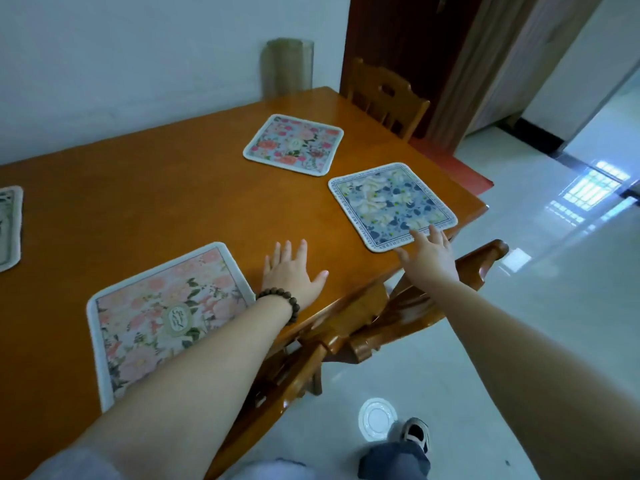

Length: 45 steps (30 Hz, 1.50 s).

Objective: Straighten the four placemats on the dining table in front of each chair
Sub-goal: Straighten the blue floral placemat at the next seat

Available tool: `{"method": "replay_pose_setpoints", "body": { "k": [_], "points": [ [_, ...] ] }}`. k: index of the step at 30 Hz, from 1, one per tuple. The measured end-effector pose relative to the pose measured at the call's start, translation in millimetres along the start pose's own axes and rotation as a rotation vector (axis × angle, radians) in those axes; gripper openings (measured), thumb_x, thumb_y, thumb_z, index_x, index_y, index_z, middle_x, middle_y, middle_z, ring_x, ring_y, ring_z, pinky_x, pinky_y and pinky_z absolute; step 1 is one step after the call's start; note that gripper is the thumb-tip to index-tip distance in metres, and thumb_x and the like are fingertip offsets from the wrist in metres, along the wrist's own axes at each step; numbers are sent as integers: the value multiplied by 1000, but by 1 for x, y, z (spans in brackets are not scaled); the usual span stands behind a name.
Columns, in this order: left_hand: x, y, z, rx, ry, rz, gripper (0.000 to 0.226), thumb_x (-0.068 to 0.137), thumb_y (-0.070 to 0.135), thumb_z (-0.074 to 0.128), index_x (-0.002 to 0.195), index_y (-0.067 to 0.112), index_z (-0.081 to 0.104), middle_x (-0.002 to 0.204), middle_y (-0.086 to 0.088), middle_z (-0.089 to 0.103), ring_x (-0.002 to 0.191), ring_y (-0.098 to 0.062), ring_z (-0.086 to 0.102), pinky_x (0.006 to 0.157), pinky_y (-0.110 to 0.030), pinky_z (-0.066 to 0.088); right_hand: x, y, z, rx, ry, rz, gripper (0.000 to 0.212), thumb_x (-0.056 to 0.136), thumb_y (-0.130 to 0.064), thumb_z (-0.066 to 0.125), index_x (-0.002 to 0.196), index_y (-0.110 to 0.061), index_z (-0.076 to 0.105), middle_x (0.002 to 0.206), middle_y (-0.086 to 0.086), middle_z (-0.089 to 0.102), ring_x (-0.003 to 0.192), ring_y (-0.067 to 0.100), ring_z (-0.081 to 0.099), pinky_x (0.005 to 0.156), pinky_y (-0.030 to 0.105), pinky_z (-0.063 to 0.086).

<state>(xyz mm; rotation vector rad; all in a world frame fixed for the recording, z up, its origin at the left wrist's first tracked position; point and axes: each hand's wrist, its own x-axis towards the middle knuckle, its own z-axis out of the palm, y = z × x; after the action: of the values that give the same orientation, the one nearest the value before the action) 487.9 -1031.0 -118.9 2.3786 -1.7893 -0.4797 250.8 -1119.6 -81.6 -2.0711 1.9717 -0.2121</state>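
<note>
- right hand point(431, 259), fingers spread, touches the blue floral square placemat point(391, 206) at its 6 o'clock edge
- left hand point(291, 271) flat, spread on the orange wooden table point(156, 188), at 3 o'clock of the pink floral placemat point(166, 313)
- white tiled floor point(519, 306) beside

Both hands point(292, 271) point(431, 259) outstretched, fingers straight

Four floral placemats point(393, 204), blue one askew
</note>
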Motion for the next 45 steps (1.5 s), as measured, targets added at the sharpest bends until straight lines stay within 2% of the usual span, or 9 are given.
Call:
{"method": "replay_pose_setpoints", "body": {
  "k": [4,9,16,21,27,34,39,45],
  "points": [
    [19,48,17,6,-11,-38,83,87,69,33,152,25,6,160,-9,8,147,-28,1,117,-47,5,37,45,-9,37,-37,-19,58,95,-48,44,146,-24,30,158,13,9,145,32,4,116,50,12],
    [56,121,43,5,-5,-182,83,88,68,36,152,25,6,160,-10,6,147,-29,0,117,-48,6,116,112,-26,67,-64,-101,59,95,-48,45,147,-24,29,158,13,9,145,30,3,116,48,13],
    [95,197,67,-19,11,-334,85,86,71,35,152,25,6,160,-11,6,147,-30,0,117,-47,7,202,175,-33,72,-203,-190,62,93,-47,48,147,-24,28,158,12,12,144,32,5,114,49,14],
    [115,209,71,-4,28,-432,87,85,72,38,152,26,7,160,-12,7,146,-30,1,116,-48,7,239,179,-24,81,-292,-266,64,92,-44,51,147,-24,27,158,13,10,144,33,4,114,49,15],
    [139,203,84,4,23,-465,90,83,72,41,152,26,4,160,-12,4,146,-30,-1,117,-48,7,266,172,5,56,-363,-323,66,91,-46,53,147,-26,25,158,14,9,144,32,3,115,50,17],
    [180,203,110,-56,-36,-491,104,77,77,48,151,27,-6,159,-15,-9,146,-30,-5,117,-45,7,291,165,40,45,-424,-248,82,85,-57,56,149,-28,15,158,14,3,144,34,-1,116,49,11],
    [190,208,122,-191,-48,-524,107,75,75,54,151,30,-7,159,-16,-6,146,-30,2,117,-42,13,299,157,52,73,-460,-174,83,82,-62,56,148,-31,16,158,16,1,144,34,-3,117,47,8],
    [183,206,130,-202,-45,-501,104,77,72,53,151,30,-6,158,-18,-13,146,-31,-5,117,-40,13,294,148,53,92,-419,-147,85,77,-66,60,146,-33,23,156,10,14,141,33,10,111,50,25]
  ]
}}
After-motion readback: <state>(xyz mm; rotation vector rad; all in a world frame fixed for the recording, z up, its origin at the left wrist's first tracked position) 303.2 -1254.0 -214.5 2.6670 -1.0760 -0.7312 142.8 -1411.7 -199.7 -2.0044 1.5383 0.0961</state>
